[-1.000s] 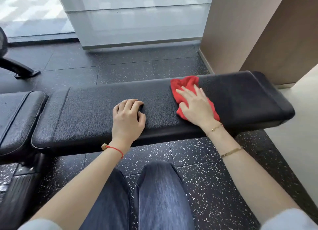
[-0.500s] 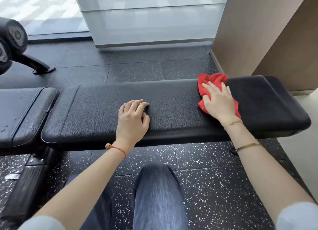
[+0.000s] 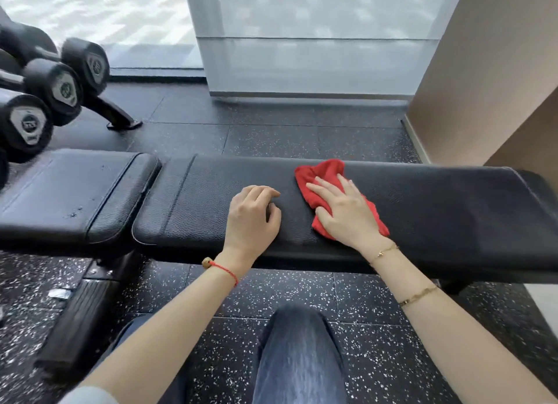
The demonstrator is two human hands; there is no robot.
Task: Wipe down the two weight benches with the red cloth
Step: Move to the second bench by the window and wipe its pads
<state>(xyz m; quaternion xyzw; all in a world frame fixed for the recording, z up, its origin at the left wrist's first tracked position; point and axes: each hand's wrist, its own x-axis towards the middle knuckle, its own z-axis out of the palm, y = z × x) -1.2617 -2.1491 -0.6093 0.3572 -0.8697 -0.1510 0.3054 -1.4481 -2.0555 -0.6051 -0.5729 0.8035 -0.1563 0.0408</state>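
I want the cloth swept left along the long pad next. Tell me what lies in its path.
The left hand rests on the long pad just left of the red cloth, which the right hand presses flat. It would meet that hand first. Beyond it the pad shows bare up to the gap before the seat pad.

red cloth on black bench pad
red cloth crumpled, flat on long black pad, about 1 o'clock from frame centre; second pad at 9 o'clock, end to end.
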